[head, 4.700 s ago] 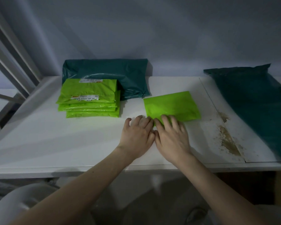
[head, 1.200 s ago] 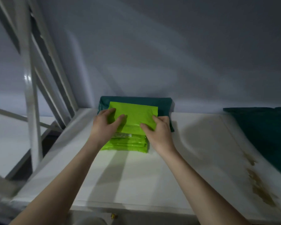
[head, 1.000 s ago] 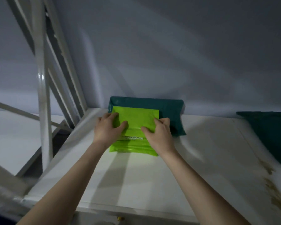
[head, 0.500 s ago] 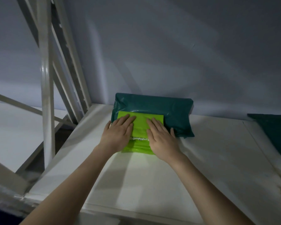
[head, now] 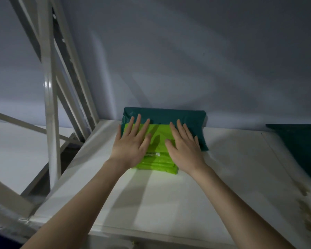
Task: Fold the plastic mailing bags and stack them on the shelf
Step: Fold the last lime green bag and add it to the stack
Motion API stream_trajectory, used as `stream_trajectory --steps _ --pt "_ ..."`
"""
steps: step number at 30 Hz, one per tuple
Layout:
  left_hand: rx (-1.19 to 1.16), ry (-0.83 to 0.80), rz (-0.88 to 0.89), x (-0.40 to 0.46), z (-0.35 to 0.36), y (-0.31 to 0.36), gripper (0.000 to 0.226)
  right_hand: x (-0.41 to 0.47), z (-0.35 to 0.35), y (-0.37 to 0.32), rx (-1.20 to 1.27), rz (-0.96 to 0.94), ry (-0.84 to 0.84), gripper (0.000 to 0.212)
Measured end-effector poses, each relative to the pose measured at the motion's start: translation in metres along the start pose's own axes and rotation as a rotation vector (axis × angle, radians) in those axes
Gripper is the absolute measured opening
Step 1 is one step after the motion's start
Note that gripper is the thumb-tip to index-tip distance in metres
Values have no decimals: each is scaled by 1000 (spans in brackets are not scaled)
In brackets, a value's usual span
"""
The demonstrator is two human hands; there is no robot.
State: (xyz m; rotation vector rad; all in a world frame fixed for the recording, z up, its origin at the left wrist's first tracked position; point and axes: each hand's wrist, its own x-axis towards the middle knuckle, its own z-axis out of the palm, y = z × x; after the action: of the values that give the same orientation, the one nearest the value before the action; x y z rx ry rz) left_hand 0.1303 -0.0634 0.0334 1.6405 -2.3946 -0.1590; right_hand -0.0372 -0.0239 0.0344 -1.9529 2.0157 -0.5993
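I see the white shelf board (head: 169, 198) filling the lower frame; at centre, the stack of folded lime-green plastic mailing bags (head: 157, 163) lies against a dark teal parcel (head: 164, 115). My left hand (head: 131, 145) and right hand (head: 184, 147) press flat, fingers spread, gripping nothing, probably flattening the top bag.

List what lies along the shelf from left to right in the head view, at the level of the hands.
white shelf frame post → left hand → lime green bag stack → right hand → bare white shelf → dark green bag at the right edge
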Motion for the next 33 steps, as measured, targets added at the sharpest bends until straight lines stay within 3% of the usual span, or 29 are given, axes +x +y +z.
stream_trajectory --steps 10,23,33 --pt "-101 114 172 8 -24 125 53 -47 -97 65 -91 84 165 58" --pt "-242 4 438 4 16 334 56 -162 -217 224 -171 388 433 60" --pt "-381 -106 563 6 71 471 57 -226 -252 334 -115 614 507 62"
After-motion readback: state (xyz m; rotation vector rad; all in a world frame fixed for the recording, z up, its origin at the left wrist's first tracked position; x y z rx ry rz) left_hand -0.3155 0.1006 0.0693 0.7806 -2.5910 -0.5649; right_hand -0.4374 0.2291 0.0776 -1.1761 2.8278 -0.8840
